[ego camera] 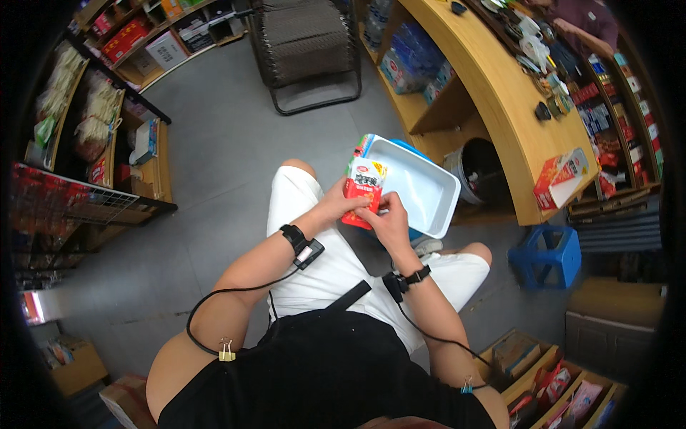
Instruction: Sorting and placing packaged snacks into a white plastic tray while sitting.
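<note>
A red snack packet (366, 185) with a white top and printed writing is held upright over my lap. My left hand (338, 204) grips its left side, the thumb lying across the front. At the packet's lower right, my right hand (389, 219) pinches the edge between thumb and fingers. Just beyond and to the right of both hands sits a white plastic tray (423, 185) with nothing visible inside, resting on something blue that it mostly hides. Another colourful packet or box (364, 143) shows behind the red one, at the tray's left corner.
A curved wooden counter (498, 102) runs along the right, bearing a red open box (560, 179); a person (587, 27) is behind it. Under it stands a bin (471, 171). A blue stool (546, 256) is at right, a reclining chair (305, 48) ahead, stocked shelves (115, 128) at left.
</note>
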{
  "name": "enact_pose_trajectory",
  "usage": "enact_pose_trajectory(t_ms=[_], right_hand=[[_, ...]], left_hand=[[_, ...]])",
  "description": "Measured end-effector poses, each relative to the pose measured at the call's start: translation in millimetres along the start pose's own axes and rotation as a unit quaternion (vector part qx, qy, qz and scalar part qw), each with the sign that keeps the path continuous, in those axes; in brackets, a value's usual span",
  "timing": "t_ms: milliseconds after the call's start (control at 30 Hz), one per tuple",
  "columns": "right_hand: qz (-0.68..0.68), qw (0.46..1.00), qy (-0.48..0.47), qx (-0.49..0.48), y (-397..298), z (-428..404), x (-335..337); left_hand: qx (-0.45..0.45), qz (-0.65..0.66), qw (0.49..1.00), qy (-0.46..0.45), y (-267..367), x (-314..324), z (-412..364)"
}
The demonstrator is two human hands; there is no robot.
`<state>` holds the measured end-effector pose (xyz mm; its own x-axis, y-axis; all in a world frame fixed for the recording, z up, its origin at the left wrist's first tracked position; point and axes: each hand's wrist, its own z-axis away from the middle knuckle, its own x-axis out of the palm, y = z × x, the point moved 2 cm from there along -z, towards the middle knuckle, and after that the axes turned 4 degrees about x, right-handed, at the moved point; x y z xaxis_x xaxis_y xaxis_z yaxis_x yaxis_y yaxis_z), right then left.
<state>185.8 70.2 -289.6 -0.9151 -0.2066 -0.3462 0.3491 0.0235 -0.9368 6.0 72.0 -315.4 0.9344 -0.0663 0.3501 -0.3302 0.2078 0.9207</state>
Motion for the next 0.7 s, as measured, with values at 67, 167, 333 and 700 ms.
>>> enact_pose_trajectory(t_ms=[67,167,333,700], right_hand=[[0.009,1.000,0.011,-0.007,2,-3,5],[-0.089,0.995,-0.005,0.036,18,-12,11],[-0.034,0.998,-0.042,-0.011,-7,-5,-14],[-0.235,0.814,0.225,0.481,243,312,-301]], left_hand=[[-0.005,0.011,1.000,0.002,-3,-1,-1],[-0.060,0.071,0.996,0.018,-1,0,-2],[-0.032,0.063,0.997,-0.033,1,-5,-3],[-0.057,0.120,0.990,0.037,0,-8,2]])
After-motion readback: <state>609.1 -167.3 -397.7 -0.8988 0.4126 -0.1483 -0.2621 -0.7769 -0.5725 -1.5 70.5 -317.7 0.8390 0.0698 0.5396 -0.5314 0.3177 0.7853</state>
